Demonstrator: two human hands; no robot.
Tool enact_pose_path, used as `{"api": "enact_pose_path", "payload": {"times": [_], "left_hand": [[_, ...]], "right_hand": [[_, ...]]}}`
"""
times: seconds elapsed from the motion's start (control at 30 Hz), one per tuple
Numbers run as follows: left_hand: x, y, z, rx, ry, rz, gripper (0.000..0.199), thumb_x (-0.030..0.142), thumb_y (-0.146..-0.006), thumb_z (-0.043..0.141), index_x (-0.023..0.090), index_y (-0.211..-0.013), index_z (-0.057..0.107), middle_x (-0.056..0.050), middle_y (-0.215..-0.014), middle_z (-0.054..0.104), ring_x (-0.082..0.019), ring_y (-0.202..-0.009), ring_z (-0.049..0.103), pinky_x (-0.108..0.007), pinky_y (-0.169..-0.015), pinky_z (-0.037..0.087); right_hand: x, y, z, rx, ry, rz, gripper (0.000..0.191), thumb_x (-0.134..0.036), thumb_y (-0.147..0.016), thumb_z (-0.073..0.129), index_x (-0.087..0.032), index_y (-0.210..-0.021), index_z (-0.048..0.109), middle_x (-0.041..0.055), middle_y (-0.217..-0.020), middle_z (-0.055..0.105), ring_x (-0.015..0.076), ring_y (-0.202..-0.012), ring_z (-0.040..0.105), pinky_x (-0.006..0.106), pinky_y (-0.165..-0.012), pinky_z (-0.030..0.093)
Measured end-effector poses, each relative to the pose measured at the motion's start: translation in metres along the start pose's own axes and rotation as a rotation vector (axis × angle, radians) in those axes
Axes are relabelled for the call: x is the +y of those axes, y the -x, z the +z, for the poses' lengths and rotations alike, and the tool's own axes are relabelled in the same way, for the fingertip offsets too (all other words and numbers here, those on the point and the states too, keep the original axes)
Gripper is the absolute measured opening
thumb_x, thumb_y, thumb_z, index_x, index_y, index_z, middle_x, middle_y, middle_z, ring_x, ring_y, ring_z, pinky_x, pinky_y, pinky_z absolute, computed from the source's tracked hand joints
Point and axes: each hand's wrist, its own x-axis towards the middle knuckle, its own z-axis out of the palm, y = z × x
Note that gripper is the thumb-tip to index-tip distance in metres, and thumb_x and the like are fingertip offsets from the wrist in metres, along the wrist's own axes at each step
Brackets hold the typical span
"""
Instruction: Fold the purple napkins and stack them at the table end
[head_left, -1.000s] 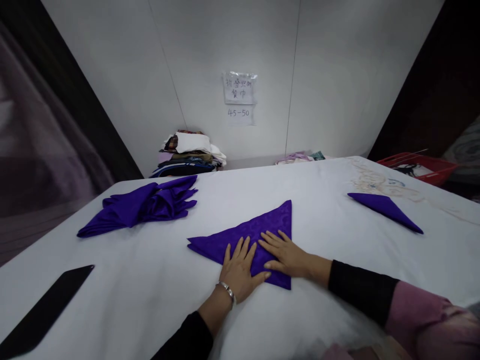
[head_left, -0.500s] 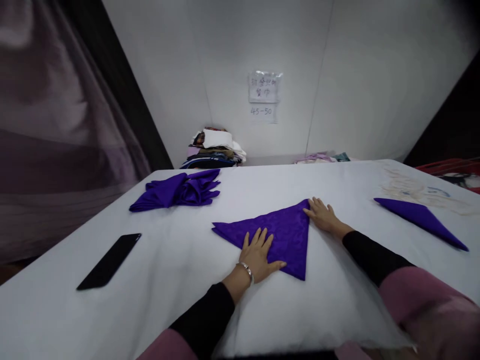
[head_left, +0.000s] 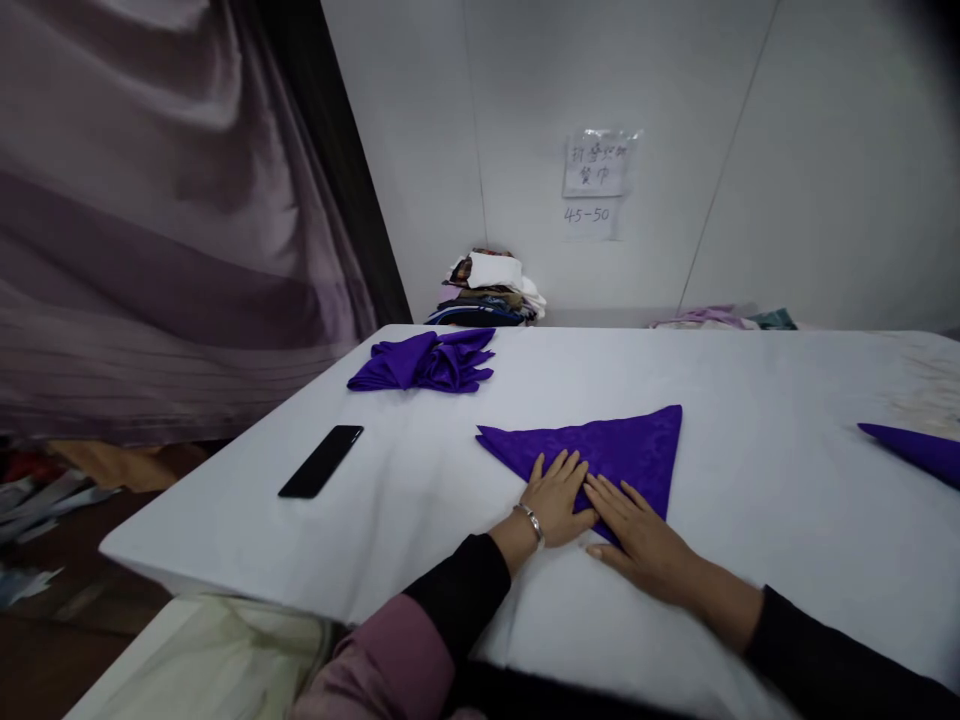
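A purple cloth [head_left: 626,447], folded into a triangle, lies flat on the white-covered table [head_left: 420,480]. My left hand [head_left: 557,500], with a silver bracelet at the wrist, rests palm down on its lower left edge, fingers spread. Beside it, my right hand [head_left: 637,535] lies flat over the lower part of the cloth, fingertips close to the left hand, thumb stretched out on the table. The cloth's lower corner is partly hidden under the right hand.
Crumpled purple cloths [head_left: 427,362] lie at the table's back left, with a black phone [head_left: 321,462] nearer. Another folded purple cloth [head_left: 915,450] is at the right edge. Stacked clothes [head_left: 487,290] stand behind the table, below a paper sign [head_left: 596,180] on the wall.
My right hand has moved from the cloth's upper right corner down and left, next to my left hand. The view has turned left, bringing the table's left corner and floor into sight.
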Motion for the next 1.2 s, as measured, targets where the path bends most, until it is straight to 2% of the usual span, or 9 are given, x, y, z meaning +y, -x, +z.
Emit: {"api": "enact_pose_path", "payload": {"times": [0.1,0.23,0.33,0.43,0.57,0.7,1.0,1.2], "left_hand": [[-0.011,0.006,-0.008,0.004,0.042,-0.051,0.063,0.057,-0.083,0.038,0.031,-0.14,0.032,0.003,-0.149,0.026,-0.025,-0.138,0.019,-0.041,-0.115,0.008],[-0.037,0.021,-0.02,0.052,0.035,-0.096,0.06,0.06,-0.08,0.045,0.029,-0.131,0.045,-0.003,-0.144,0.038,-0.027,-0.136,0.025,-0.05,-0.113,0.009],[-0.057,0.029,-0.027,0.11,-0.002,-0.135,0.047,0.047,-0.083,0.049,0.025,-0.125,0.052,-0.006,-0.139,0.045,-0.027,-0.134,0.029,-0.054,-0.112,0.01],[-0.068,0.03,-0.03,0.165,-0.041,-0.179,0.034,0.031,-0.088,0.044,0.024,-0.119,0.056,-0.005,-0.135,0.05,-0.024,-0.133,0.032,-0.052,-0.112,0.013],[-0.071,0.024,-0.03,0.191,-0.084,-0.191,0.033,0.021,-0.089,0.04,0.023,-0.115,0.059,-0.003,-0.132,0.053,-0.021,-0.131,0.035,-0.045,-0.11,0.025],[-0.073,0.018,-0.031,0.187,-0.13,-0.214,0.032,0.017,-0.088,0.039,0.018,-0.111,0.062,-0.005,-0.129,0.056,-0.021,-0.128,0.039,-0.037,-0.107,0.032],[-0.087,0.012,-0.041,0.218,-0.191,-0.358,0.03,0.016,-0.088,0.04,0.021,-0.103,0.066,-0.004,-0.118,0.063,-0.02,-0.118,0.049,-0.036,-0.104,0.037],[-0.092,0.018,-0.044,0.246,-0.18,-0.419,0.028,0.015,-0.089,0.042,0.023,-0.105,0.064,-0.002,-0.119,0.061,-0.017,-0.115,0.051,-0.033,-0.103,0.037]], "right_hand": [[0.001,0.0,0.0,-0.005,0.004,0.006,0.07,-0.056,-0.091,0.033,-0.021,-0.147,0.012,0.0096,-0.149,0.023,0.0251,-0.137,0.016,0.05,-0.111,0.013],[-0.002,-0.001,-0.002,-0.03,-0.006,0.012,0.065,-0.056,-0.091,0.031,-0.024,-0.146,0.017,0.0078,-0.149,0.022,0.0253,-0.137,0.014,0.051,-0.11,0.012],[-0.003,-0.001,-0.004,-0.041,-0.016,0.01,0.061,-0.056,-0.092,0.03,-0.026,-0.144,0.023,0.0064,-0.15,0.021,0.0259,-0.138,0.013,0.052,-0.11,0.011],[-0.003,-0.001,-0.004,-0.036,-0.019,0.017,0.059,-0.056,-0.092,0.029,-0.026,-0.143,0.028,0.0069,-0.15,0.021,0.0261,-0.138,0.013,0.052,-0.11,0.011],[-0.003,-0.002,-0.005,-0.031,-0.02,0.018,0.058,-0.055,-0.093,0.027,-0.025,-0.142,0.03,0.008,-0.149,0.022,0.0257,-0.138,0.013,0.051,-0.11,0.011],[-0.003,-0.003,-0.005,-0.045,-0.017,0.03,0.059,-0.056,-0.093,0.024,-0.023,-0.141,0.034,0.0092,-0.15,0.021,0.0252,-0.138,0.013,0.05,-0.11,0.011],[-0.002,-0.004,-0.003,-0.027,-0.018,0.039,0.058,-0.056,-0.093,0.022,-0.024,-0.139,0.037,0.0082,-0.15,0.022,0.0248,-0.138,0.013,0.049,-0.11,0.01],[-0.004,-0.003,-0.006,-0.037,-0.022,0.034,0.058,-0.054,-0.094,0.02,-0.023,-0.14,0.037,0.0095,-0.15,0.021,0.0248,-0.138,0.013,0.049,-0.109,0.009]]}}
